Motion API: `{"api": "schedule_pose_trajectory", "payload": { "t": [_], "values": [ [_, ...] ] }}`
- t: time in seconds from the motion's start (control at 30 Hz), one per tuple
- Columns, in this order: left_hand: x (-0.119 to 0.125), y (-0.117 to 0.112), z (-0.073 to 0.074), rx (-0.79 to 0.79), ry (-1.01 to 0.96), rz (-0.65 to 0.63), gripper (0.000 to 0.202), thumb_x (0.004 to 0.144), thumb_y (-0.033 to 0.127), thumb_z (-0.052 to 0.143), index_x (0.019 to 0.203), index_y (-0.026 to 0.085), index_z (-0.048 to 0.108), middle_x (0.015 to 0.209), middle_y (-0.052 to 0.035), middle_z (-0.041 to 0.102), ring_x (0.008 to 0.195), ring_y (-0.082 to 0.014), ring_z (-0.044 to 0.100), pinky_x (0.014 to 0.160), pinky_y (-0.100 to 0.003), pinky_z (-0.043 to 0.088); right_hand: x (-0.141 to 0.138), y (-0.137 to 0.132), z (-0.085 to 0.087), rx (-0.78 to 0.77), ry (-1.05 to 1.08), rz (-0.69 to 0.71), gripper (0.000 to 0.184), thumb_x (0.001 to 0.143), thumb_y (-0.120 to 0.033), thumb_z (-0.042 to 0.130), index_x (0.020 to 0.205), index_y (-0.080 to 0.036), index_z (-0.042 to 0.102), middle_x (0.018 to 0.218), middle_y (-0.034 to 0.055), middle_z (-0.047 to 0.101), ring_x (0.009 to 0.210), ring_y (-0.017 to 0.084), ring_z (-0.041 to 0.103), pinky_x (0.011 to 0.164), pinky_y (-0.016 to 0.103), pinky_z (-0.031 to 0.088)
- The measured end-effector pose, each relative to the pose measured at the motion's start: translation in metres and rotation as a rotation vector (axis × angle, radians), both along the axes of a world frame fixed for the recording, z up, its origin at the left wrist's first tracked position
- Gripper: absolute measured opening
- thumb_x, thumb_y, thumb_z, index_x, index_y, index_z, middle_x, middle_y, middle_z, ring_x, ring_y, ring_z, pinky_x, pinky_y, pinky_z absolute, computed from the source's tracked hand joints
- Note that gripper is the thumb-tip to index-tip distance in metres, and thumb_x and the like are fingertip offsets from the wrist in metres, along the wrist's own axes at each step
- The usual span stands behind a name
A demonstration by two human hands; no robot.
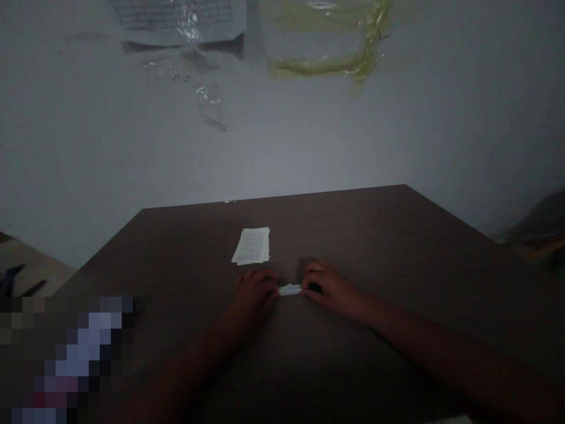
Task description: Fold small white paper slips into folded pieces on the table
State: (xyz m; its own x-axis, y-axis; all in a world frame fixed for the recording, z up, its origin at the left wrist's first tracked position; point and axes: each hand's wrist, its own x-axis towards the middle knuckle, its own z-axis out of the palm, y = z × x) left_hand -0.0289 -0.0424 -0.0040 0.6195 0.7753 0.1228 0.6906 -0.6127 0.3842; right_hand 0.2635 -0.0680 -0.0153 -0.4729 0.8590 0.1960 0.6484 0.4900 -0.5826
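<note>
On the dark brown wooden table (397,247), my left hand (255,294) and my right hand (329,285) rest knuckles up with fingers curled. Between them lies a small folded white paper piece (290,289); each hand pinches one end of it. Only the middle of the piece shows, its ends hidden under my fingers. A stack of printed white paper sheets (251,245) lies flat on the table just beyond my left hand, apart from both hands.
A pale wall (309,147) rises behind the table's far edge, with clear and yellowish plastic wrap (335,41) and a gridded sheet (172,15) stuck high on it. A blurred-out patch (66,359) covers the near left corner. The room is dim.
</note>
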Motion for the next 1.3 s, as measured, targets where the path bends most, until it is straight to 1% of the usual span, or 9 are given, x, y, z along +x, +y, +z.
{"api": "schedule_pose_trajectory", "payload": {
  "t": [0.23, 0.5, 0.67, 0.77, 0.97, 1.03, 1.1, 1.2, 1.3],
  "values": [
    [0.0, -0.001, 0.001, -0.02, -0.019, 0.005, 0.022, 0.111, 0.015, 0.067, 0.115, 0.025, 0.085, 0.145, -0.0111, 0.083, 0.143, -0.0357, 0.072, 0.124, -0.061, 0.057, -0.002, -0.002, 0.004, -0.001, -0.056, 0.004, 0.01, 0.115, -0.019, 0.078, 0.108, -0.023, 0.084, 0.114, 0.0082, 0.076, 0.117, 0.029, 0.069, 0.115, 0.052, 0.053],
    [0.004, -0.009, 0.01, 0.009, -0.013, 0.037, 0.024, 0.114, 0.016, 0.062, 0.111, 0.024, 0.085, 0.147, -0.0104, 0.083, 0.142, -0.0355, 0.071, 0.125, -0.062, 0.056, -0.003, -0.003, -0.003, 0.087, -0.04, 0.003, 0.015, 0.116, -0.018, 0.073, 0.108, -0.023, 0.085, 0.114, 0.0089, 0.079, 0.113, 0.029, 0.071, 0.112, 0.053, 0.056],
    [0.006, -0.01, 0.007, 0.074, 0.019, 0.054, 0.022, 0.111, 0.014, 0.064, 0.104, 0.023, 0.083, 0.143, -0.0112, 0.083, 0.138, -0.0367, 0.074, 0.119, -0.063, 0.061, -0.003, -0.003, -0.006, 0.136, -0.002, -0.005, 0.016, 0.114, -0.017, 0.074, 0.109, -0.024, 0.087, 0.116, 0.0094, 0.079, 0.115, 0.029, 0.071, 0.109, 0.052, 0.059],
    [0.007, -0.008, 0.004, 0.094, 0.009, 0.07, 0.016, 0.109, 0.016, 0.069, 0.103, 0.024, 0.081, 0.145, -0.0123, 0.083, 0.139, -0.0378, 0.073, 0.117, -0.061, 0.063, -0.004, -0.004, -0.011, 0.173, 0.019, -0.028, 0.014, 0.112, -0.017, 0.077, 0.109, -0.024, 0.088, 0.124, 0.011, 0.08, 0.121, 0.031, 0.072, 0.112, 0.054, 0.06],
    [0.007, -0.008, 0.006, 0.089, 0.018, 0.122, 0.008, 0.102, 0.015, 0.08, 0.102, 0.023, 0.079, 0.145, -0.0128, 0.082, 0.142, -0.0399, 0.073, 0.114, -0.062, 0.064, -0.007, -0.004, -0.022, 0.217, 0.057, -0.081, 0.006, 0.108, -0.021, 0.085, 0.108, -0.025, 0.089, 0.154, 0.0157, 0.074, 0.146, 0.038, 0.067, 0.124, 0.062, 0.058],
    [0.008, -0.01, 0.009, 0.087, 0.022, 0.121, 0.012, 0.103, 0.012, 0.077, 0.108, 0.023, 0.081, 0.145, -0.0124, 0.082, 0.142, -0.0402, 0.072, 0.115, -0.062, 0.063, -0.007, -0.004, -0.023, 0.221, 0.062, -0.106, 0.009, 0.107, -0.022, 0.087, 0.115, -0.025, 0.089, 0.154, 0.0162, 0.073, 0.146, 0.038, 0.067, 0.124, 0.062, 0.058],
    [0.009, -0.013, 0.013, 0.094, 0.03, 0.087, 0.025, 0.106, 0.007, 0.07, 0.119, 0.024, 0.085, 0.149, -0.0112, 0.082, 0.146, -0.0397, 0.071, 0.118, -0.061, 0.061, -0.008, -0.004, -0.022, 0.228, 0.049, -0.112, 0.014, 0.108, -0.021, 0.086, 0.121, -0.025, 0.088, 0.15, 0.0156, 0.075, 0.142, 0.036, 0.068, 0.122, 0.059, 0.06],
    [0.012, -0.016, 0.017, 0.103, 0.072, -0.044, 0.049, 0.106, -0.002, 0.061, 0.135, 0.029, 0.086, 0.157, -0.0076, 0.082, 0.152, -0.0367, 0.069, 0.127, -0.06, 0.054, -0.009, -0.006, -0.016, 0.245, -0.021, -0.057, 0.013, 0.111, -0.018, 0.08, 0.118, -0.025, 0.089, 0.138, 0.0137, 0.078, 0.132, 0.034, 0.071, 0.116, 0.056, 0.062],
    [0.015, -0.018, 0.019, 0.077, 0.118, -0.142, 0.056, 0.102, -0.004, 0.066, 0.139, 0.031, 0.087, 0.153, -0.0065, 0.085, 0.149, -0.0353, 0.071, 0.131, -0.063, 0.05, -0.009, -0.01, -0.009, 0.259, -0.118, -0.025, 0.015, 0.112, -0.016, 0.078, 0.113, -0.025, 0.091, 0.139, 0.0152, 0.08, 0.133, 0.037, 0.07, 0.114, 0.059, 0.062]
  ]
}}
